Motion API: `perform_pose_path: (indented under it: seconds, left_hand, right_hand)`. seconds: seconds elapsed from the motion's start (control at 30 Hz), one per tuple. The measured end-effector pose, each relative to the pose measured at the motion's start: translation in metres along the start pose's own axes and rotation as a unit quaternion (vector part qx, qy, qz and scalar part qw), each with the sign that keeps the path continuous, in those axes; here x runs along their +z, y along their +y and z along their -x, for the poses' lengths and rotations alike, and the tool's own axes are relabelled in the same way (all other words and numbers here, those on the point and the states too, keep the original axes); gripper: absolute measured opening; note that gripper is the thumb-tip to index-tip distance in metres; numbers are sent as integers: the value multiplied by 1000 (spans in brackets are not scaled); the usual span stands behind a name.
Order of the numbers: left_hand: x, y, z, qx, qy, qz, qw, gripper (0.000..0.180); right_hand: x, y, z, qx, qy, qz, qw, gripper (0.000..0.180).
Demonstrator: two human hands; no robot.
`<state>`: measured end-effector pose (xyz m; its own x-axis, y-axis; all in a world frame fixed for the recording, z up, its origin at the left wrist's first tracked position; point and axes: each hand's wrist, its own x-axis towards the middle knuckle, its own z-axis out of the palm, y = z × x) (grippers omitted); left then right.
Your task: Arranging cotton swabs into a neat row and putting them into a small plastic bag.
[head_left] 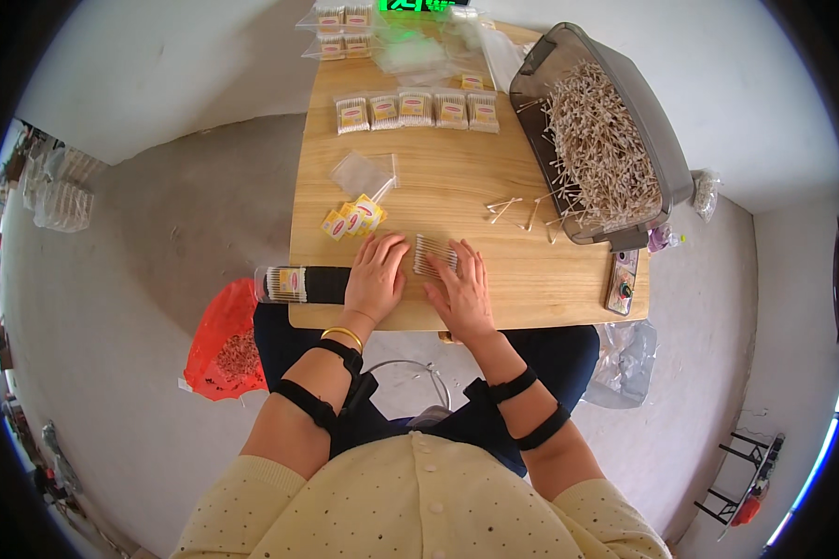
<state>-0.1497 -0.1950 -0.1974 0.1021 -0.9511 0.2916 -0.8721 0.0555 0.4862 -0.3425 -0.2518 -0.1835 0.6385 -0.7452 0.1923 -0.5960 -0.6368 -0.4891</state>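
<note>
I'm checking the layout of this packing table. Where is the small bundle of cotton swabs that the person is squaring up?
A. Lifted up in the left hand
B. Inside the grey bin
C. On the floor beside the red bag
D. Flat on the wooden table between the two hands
D: the bundle of cotton swabs lies flat on the wooden table, with the left hand and right hand resting on either side of it.

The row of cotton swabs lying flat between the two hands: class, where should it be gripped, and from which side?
Grip the row of cotton swabs across its two outer long edges, coming from above, left hand and right hand closing inward. The sticks lie side by side, flat on the wooden table, so squeezing sideways probably keeps them bunched; pinching the tip ends would likely scatter them.
</note>
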Motion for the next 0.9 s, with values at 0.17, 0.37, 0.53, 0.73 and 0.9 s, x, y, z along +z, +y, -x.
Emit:
perform_pose_path:
  seconds: [0.17,0.37,0.53,0.73,0.9]
  left_hand:
    - [-1,1,0,-2,-1,-1,1000,45]
    - [0,0,0,-4,0,-6,1000,44]
    - [0,0,0,-3,-2,-4,1000,44]
    - [-1,1,0,-1,-5,0,1000,44]
    - [0,-2,1,2,-10,-7,1000,44]
  right_hand:
    - [-1,0,-7,3,0,7,1000,50]
    - [0,0,-9,2,4,7,1000,50]
    - [2,5,-19,3,19,-1,1000,46]
    - [4,8,-23,8,18,-3,1000,46]
    - [3,9,-27,24,-3,-5,1000,48]
